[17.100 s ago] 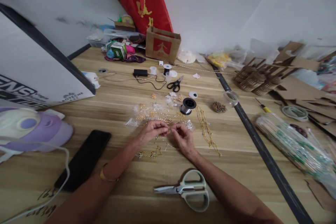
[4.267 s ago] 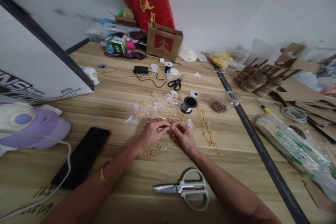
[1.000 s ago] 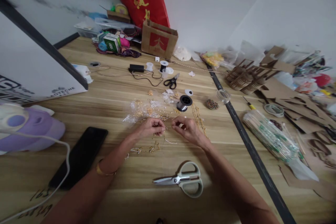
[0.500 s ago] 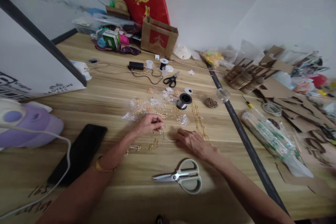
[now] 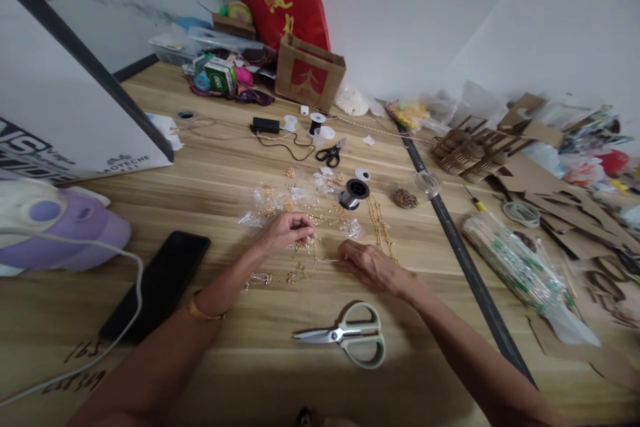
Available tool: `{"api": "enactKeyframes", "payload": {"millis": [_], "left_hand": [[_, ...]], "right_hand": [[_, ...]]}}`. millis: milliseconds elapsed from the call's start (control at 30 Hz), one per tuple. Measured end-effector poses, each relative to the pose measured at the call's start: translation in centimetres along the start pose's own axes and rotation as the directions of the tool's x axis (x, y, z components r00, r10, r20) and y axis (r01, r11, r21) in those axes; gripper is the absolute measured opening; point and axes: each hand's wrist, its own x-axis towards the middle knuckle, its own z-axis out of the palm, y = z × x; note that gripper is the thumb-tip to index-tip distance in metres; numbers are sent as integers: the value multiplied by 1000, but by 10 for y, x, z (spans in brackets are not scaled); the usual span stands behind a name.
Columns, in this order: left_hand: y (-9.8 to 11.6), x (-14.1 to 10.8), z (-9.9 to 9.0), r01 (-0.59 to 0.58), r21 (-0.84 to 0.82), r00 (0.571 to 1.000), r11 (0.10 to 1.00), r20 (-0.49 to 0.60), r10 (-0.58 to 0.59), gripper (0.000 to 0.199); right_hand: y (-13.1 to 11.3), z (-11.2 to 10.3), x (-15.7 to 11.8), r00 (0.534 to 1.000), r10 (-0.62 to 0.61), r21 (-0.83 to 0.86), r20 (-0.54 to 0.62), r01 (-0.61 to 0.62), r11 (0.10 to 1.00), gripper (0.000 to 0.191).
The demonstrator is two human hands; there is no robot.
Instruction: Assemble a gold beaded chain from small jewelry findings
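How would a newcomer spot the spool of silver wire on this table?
At the back of the wooden table, find the tan paper bag, then come nearer, past the black-handled scissors. Between those scissors and the right hand is the spool of silver wire. Its black rim and shiny grey winding set it apart from the smaller white-rimmed spool near the bag.

The left forearm (image 5: 165,353) and right forearm (image 5: 465,353) slant inward. The left hand (image 5: 293,230) curls, fingertips drawn close; the right hand (image 5: 373,268) is palm down.
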Motion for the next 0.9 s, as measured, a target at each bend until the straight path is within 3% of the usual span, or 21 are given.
{"api": "enactKeyframes", "payload": {"millis": [133, 333, 600, 733, 900], "left_hand": [[3, -2, -1, 16, -134, 999, 991, -26, -19, 23], [-4, 0, -3, -13, -290, 999, 957, -40, 1, 26], [0, -2, -1, -49, -261, 996, 964, -86, 28, 26], [6, -4, 3, -46, -226, 995, 973, -101, 24, 26], [13, -5, 6, -90, -101, 987, 991, -138, 76, 23]], "right_hand": [[3, -15, 1, 999, 19, 231, -30, -12, 973, 8], [-1, -41, 8, 992, -13, 106, -127, 26, 994, 12], [1, -59, 19, 975, -67, -5, -212, 68, 998, 13], [4, -55, 23, 957, -69, 92, -280, 99, 991, 14], [7, -48, 31, 951, 14, 298, -310, 83, 951, 13]]}}
